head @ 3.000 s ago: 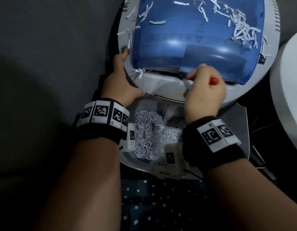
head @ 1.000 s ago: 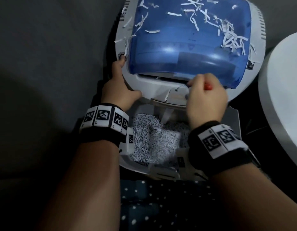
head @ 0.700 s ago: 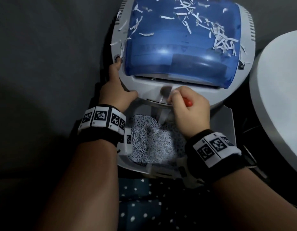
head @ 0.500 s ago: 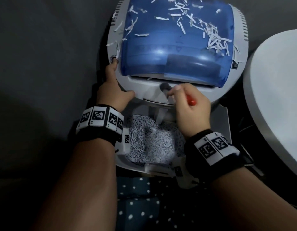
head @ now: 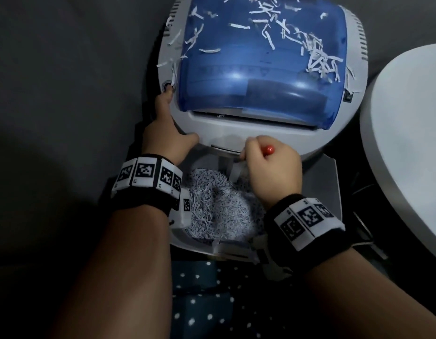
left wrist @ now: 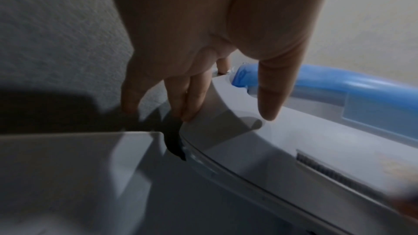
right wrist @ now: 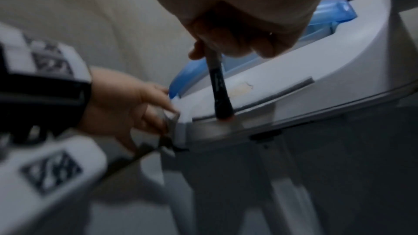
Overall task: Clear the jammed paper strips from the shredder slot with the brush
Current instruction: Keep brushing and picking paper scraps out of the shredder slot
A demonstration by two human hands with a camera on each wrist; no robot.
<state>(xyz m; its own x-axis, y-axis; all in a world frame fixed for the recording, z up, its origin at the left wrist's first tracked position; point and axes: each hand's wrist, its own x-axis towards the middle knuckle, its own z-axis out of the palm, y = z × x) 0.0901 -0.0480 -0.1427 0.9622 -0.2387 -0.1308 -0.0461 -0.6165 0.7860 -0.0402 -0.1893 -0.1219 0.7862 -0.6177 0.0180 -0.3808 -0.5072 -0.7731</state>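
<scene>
A grey shredder [head: 256, 133] with a blue see-through cover [head: 261, 77] sits over a bin of shredded paper [head: 219, 211]. Loose paper strips [head: 317, 59] lie on the cover. My right hand [head: 268, 165] grips a brush with a red handle end [head: 269, 150]. Its dark bristles [right wrist: 220, 92] point down, and the tip touches the front rim by the left end of the feed slot [right wrist: 291, 87]. My left hand [head: 166, 128] rests on the shredder's left edge, thumb [left wrist: 271, 96] on top and straight fingers [left wrist: 190, 99] down the side. The slot's teeth [left wrist: 328, 171] show no paper.
A white round surface [head: 407, 143] stands close on the right, with dark cables [head: 361, 192] below it. Grey carpet [head: 65, 94] fills the left. Dark dotted fabric [head: 199, 302] lies at the bottom, between my forearms.
My right hand has carried the brush from the slot's right part leftward and down to the front rim. The white paper that stuck out at the slot is gone. The left hand has stayed put.
</scene>
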